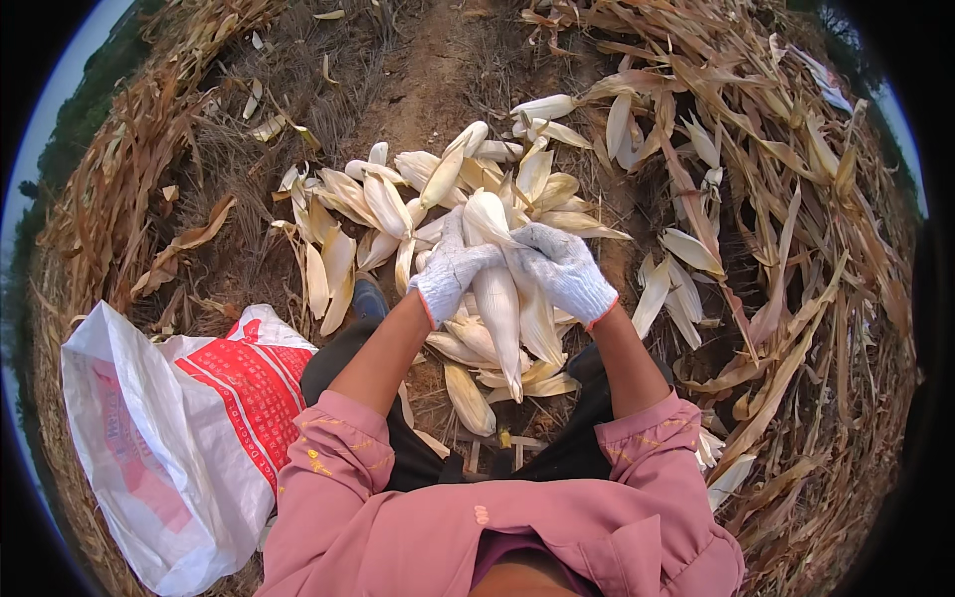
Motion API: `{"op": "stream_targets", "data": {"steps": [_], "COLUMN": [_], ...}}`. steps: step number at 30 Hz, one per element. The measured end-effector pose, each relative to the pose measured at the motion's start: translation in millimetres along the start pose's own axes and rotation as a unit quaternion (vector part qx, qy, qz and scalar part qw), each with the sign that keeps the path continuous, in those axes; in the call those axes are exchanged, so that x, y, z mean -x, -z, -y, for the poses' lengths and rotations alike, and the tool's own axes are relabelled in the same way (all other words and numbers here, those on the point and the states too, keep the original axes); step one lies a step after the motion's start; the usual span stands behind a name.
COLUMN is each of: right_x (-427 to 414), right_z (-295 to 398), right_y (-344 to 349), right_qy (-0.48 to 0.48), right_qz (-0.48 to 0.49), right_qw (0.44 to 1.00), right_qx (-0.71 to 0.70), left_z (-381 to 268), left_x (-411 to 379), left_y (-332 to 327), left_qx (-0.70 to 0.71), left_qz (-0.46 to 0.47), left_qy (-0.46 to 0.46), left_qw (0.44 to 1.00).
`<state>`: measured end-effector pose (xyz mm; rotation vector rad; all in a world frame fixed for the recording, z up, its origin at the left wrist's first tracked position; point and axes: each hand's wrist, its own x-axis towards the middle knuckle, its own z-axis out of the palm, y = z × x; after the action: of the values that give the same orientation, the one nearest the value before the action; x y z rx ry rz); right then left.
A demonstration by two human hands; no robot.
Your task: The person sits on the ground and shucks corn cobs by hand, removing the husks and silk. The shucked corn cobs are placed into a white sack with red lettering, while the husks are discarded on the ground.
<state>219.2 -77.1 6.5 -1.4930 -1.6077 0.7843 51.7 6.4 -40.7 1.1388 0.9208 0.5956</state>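
Between my two gloved hands is an ear of corn (495,306) in pale dry husk, its narrow end pointing toward me. My left hand (456,263), in a white knit glove, grips the ear from its left side. On the other side, my right hand (561,261) has its fingers closed on a husk leaf (539,313) that is parted from the ear and hangs down beside it. Beneath and beyond both hands lies a pile of corn ears in husk (388,201). One loose husked ear (468,399) rests on the ground nearer my knees.
A white and red woven sack (246,388) bearing print stands at my left, its mouth open. Dry corn stalks (791,246) are heaped along the right, more stalks (119,201) on the left. Loose husks (671,291) lie right of the pile. A bare soil strip (425,74) runs ahead.
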Motion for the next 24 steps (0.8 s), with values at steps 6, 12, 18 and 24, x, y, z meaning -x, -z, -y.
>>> {"op": "stream_targets", "data": {"steps": [6, 12, 18, 24], "right_x": [-2, -5, 2, 1], "right_z": [7, -14, -6, 11], "right_y": [3, 5, 7, 4], "right_qy": [-0.011, 0.014, 0.047, 0.054], "right_qz": [0.012, -0.072, 0.059, 0.017], "right_qw": [0.995, 0.996, 0.995, 0.994], "right_qx": [-0.098, 0.046, -0.069, -0.095], "left_z": [-6, -19, -18, -19], "left_x": [7, 2, -8, -4], "left_y": [-4, 12, 14, 25], "left_qx": [0.102, 0.277, 0.355, 0.441], "left_qz": [-0.016, -0.041, -0.041, 0.082], "left_qy": [-0.024, 0.036, -0.013, -0.025], "left_qw": [0.994, 0.959, 0.934, 0.893]}}
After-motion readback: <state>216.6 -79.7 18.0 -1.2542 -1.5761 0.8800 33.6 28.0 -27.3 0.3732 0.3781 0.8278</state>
